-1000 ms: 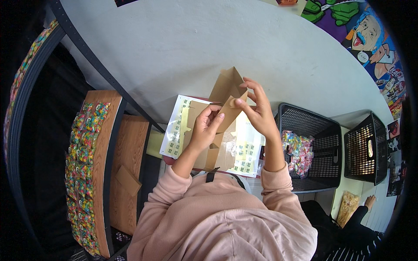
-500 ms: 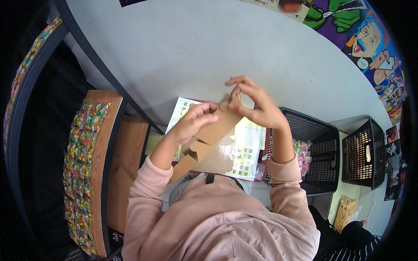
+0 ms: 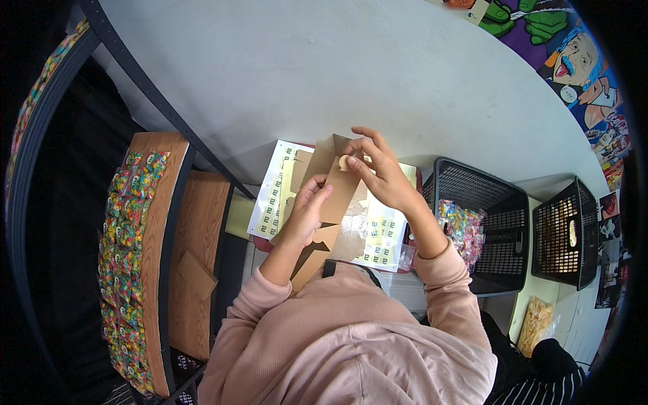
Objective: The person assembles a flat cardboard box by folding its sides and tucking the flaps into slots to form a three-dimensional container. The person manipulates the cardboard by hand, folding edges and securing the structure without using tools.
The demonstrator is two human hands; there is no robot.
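Note:
A brown cardboard box [image 3: 342,197], long and narrow, stands partly folded in front of me, its far end opened out and loose flaps at its near end. My left hand [image 3: 308,214] grips its left side, with the thumb on the front panel. At the far end my right hand [image 3: 383,174] pinches the box edge near a small rounded tab [image 3: 345,163]; its other fingers are raised. Beneath the box lie white sheets with yellowish printed labels [image 3: 273,192], on a dark red surface. The box hides the middle of these sheets.
On the right, a black plastic crate [image 3: 501,233] holds colourful wrapped sweets [image 3: 460,228]. A second black crate [image 3: 568,233] stands beyond it, with a bag of yellowish sticks [image 3: 536,325] nearer me. Sweet bags [image 3: 128,263] cover a wooden shelf at left; flat cardboard [image 3: 196,275] lies lower.
The box has turned more upright and its far end has opened out, showing the inside. Both hands stay on it; the left has shifted right and nearer me.

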